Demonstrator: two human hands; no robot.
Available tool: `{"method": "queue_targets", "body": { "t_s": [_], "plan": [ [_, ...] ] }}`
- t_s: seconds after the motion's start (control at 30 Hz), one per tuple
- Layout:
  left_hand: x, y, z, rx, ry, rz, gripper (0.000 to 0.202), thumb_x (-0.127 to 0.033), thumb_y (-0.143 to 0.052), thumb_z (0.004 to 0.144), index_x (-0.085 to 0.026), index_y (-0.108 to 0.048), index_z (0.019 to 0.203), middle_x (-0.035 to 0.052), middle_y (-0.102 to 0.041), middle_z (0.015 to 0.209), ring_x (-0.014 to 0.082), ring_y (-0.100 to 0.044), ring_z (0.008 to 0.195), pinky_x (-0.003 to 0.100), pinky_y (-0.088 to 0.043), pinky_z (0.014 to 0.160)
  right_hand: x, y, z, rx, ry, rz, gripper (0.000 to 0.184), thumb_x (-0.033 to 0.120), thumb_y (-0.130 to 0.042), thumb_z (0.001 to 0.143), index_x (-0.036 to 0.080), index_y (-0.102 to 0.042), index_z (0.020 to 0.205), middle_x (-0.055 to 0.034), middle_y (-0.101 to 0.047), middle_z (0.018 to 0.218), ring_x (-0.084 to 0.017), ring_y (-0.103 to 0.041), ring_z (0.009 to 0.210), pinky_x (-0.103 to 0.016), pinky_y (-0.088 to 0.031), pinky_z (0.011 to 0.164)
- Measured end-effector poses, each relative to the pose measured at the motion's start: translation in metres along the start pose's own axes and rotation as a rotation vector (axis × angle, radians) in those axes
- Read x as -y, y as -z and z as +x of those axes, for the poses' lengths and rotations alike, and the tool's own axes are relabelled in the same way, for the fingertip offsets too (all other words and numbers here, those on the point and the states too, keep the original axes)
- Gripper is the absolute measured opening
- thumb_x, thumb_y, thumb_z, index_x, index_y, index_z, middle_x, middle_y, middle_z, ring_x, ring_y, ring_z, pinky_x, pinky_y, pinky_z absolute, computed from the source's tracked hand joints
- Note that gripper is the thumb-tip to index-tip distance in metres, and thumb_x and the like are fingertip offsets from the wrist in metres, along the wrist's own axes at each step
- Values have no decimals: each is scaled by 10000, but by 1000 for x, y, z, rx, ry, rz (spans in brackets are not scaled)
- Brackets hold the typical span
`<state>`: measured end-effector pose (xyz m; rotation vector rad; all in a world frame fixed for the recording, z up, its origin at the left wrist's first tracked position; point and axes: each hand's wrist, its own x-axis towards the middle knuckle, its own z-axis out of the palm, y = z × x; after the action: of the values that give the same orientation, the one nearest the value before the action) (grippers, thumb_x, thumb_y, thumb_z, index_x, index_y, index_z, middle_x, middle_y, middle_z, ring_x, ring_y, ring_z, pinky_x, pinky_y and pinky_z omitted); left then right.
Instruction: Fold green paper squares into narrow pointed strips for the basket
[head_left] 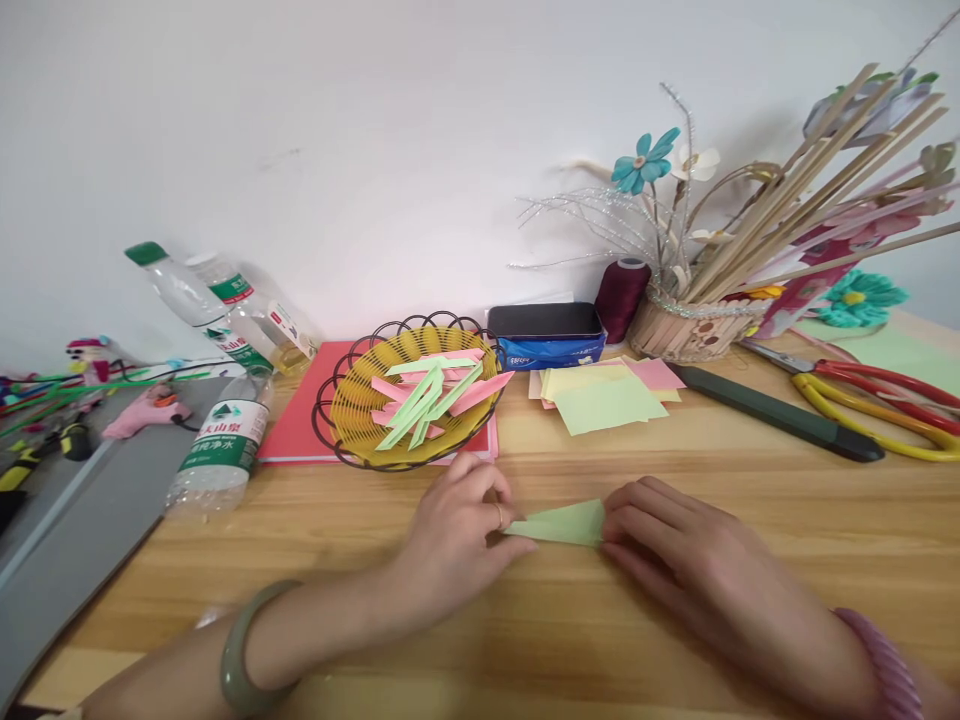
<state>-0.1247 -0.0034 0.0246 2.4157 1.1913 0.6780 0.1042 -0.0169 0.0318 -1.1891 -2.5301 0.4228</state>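
A folded light-green paper [564, 523] lies flat on the wooden table [675, 480] in front of me. My left hand [457, 535] pinches its left tip, fingers curled, a ring on one finger and a green bangle on the wrist. My right hand [675, 560] presses the paper's right end with its fingertips together. A pink bracelet sits on that wrist. Behind the hands stands a yellow wire basket [341, 415] holding several folded green and pink paper strips [431, 395].
A stack of yellow, green and pink paper squares [604, 395] lies behind the hands. Scissors [885, 400], a dark cutter [772, 415], a stick holder with paper flowers [694, 325], thread spool [622, 295], blue box [547, 335], red folder [300, 425], bottles [221, 440] and a pink glue gun [146, 410] surround them.
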Motion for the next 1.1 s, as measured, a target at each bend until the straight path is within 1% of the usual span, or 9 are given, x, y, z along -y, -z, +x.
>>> {"method": "queue_targets", "body": {
  "t_s": [0.13, 0.27, 0.37, 0.47, 0.57, 0.63, 0.77, 0.93, 1.1],
  "plan": [
    [-2, 0, -3, 43, -11, -14, 188, -362, -633, 778, -220, -698, 884, 37, -604, 770, 185, -478, 802, 325, -434, 725, 1, -1, -6, -107, 121, -137, 179, 188, -399, 874, 196, -547, 774, -35, -559, 733, -165, -515, 671, -303, -400, 596],
    [-4, -5, -5, 17, -86, -24, 145, -247, -555, 844, -224, -694, 876, 27, -655, 764, 171, -494, 759, 309, -424, 705, 3, -4, -10, -97, 217, -213, 187, 177, -384, 878, 190, -555, 802, -37, -576, 739, -184, -527, 680, -322, -405, 594],
    [-6, -6, -6, 15, -79, -37, 146, -187, -558, 834, -210, -694, 790, 14, -668, 755, 167, -505, 756, 305, -416, 697, 1, -8, -11, -64, 129, -140, 169, 193, -398, 878, 197, -562, 838, -38, -576, 774, -178, -535, 706, -316, -424, 613],
    [-7, -4, -4, 32, 23, -69, 72, -212, -629, 783, -209, -697, 757, 9, -657, 740, 164, -516, 752, 298, -419, 697, -3, -10, -12, -49, -10, 19, 155, 230, -418, 881, 221, -572, 865, -35, -572, 828, -162, -548, 754, -293, -447, 641],
    [-6, -3, -1, 53, 145, -120, 82, -229, -632, 782, -224, -700, 737, -3, -641, 716, 156, -526, 752, 285, -418, 693, -7, -10, -12, -55, -146, 144, 185, 278, -409, 890, 230, -568, 808, -31, -573, 834, -154, -559, 747, -289, -456, 648],
    [-5, -3, 2, 64, 205, -145, 104, -214, -618, 789, -223, -694, 719, -14, -642, 703, 155, -533, 749, 293, -416, 720, -9, -11, -11, -70, -228, 157, 218, 319, -409, 886, 224, -550, 751, -29, -575, 794, -156, -562, 708, -293, -454, 626],
    [-5, -3, 6, 89, 314, -128, 77, -204, -613, 774, -204, -663, 715, -14, -641, 699, 166, -550, 733, 326, -406, 778, -9, -16, -9, -103, -366, 32, 236, 365, -454, 843, 221, -492, 660, -13, -556, 693, -158, -544, 610, -293, -422, 544],
    [-7, -7, 10, 105, 476, -127, 33, -181, -623, 732, -192, -599, 750, -13, -601, 713, 174, -557, 740, 282, -415, 671, -7, -22, -10, -118, -384, -25, 258, 384, -408, 858, 227, -469, 662, -12, -543, 708, -164, -548, 612, -301, -417, 542],
    [-7, -8, 11, 110, 501, -101, 113, -154, -623, 721, -189, -527, 770, -20, -581, 736, 169, -549, 754, 283, -406, 682, -6, -22, -10, -142, -350, -57, 274, 391, -365, 878, 230, -474, 685, -16, -543, 708, -165, -565, 599, -297, -425, 517]
  ]
}}
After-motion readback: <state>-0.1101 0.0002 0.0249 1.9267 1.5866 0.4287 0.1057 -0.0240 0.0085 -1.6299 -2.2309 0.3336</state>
